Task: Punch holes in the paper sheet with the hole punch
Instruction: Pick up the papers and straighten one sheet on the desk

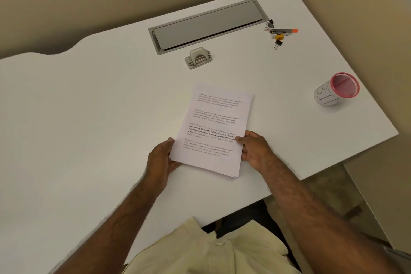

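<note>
a: since the punch sits untouched near the cable tray, well apart from the paper, which step is in hand?

b: paper preparation — no holes are punched yet, as far as the page shows. the paper lies flat on the desk, printed side up, and looks like a thin stack rather than one sheet; the edge count cannot be read.

a: state of the hands?

b: left hand grips the paper's lower left edge, thumb on top of the page, fingers curled under or along the edge. right hand grips the right edge, thumb tip on the printed face, fingers wrapped at the side. both forearms reach in from the near edge of the desk, wrists low, close to the surface.

a: what does the next move call for?

b: judged from the layout, either the paper goes forward to the punch or one hand releases and fetches it. the chosen margin must then enter the punch slot squarely and bottom out against the stop, with the sheets kept flush — skewed edges would give misaligned holes.

a: anything in the path?

b: no. the stapler, the clips and the pink cup stand off to the right.
</note>
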`<state>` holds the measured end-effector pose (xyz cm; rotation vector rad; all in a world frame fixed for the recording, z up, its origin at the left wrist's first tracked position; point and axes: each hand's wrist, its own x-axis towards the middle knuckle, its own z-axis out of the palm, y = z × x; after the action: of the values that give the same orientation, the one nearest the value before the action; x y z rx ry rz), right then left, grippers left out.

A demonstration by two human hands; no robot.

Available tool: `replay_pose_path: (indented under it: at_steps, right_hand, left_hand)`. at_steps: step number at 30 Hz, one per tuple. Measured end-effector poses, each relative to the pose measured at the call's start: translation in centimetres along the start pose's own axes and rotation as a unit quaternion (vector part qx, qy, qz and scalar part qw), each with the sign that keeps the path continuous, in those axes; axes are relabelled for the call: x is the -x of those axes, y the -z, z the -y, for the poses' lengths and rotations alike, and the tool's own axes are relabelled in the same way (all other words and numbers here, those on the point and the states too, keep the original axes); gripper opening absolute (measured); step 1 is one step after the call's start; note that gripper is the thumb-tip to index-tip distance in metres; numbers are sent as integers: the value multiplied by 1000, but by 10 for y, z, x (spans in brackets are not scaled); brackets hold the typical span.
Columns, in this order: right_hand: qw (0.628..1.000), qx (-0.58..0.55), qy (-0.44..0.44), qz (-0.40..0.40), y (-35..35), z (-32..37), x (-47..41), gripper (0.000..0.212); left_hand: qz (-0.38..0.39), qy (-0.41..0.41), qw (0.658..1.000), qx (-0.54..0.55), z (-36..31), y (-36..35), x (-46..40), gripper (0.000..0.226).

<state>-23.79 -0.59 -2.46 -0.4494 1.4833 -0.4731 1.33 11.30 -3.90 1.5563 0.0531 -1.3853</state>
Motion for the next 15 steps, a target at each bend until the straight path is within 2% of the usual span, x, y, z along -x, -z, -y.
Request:
replay_pose_path:
  at_steps: [2,5,11,15]
  right_hand:
    - [1000,-27,0,-11,-3,-3,3,31]
    - [997,-64,-4,-34,-8,-9,5,34]
    - [994,-97,-32,-33,-21,-21,12,36]
    - [993,-105,-57,-22,-24,-28,17,33]
  left_hand:
    - [27,23,993,110,7,1,9,31]
    - [48,30,984,171,17,-7,20,37]
    - [45,14,990,131,34,-39,37,32]
    - [-4,-16,998,65,39,-54,37,33]
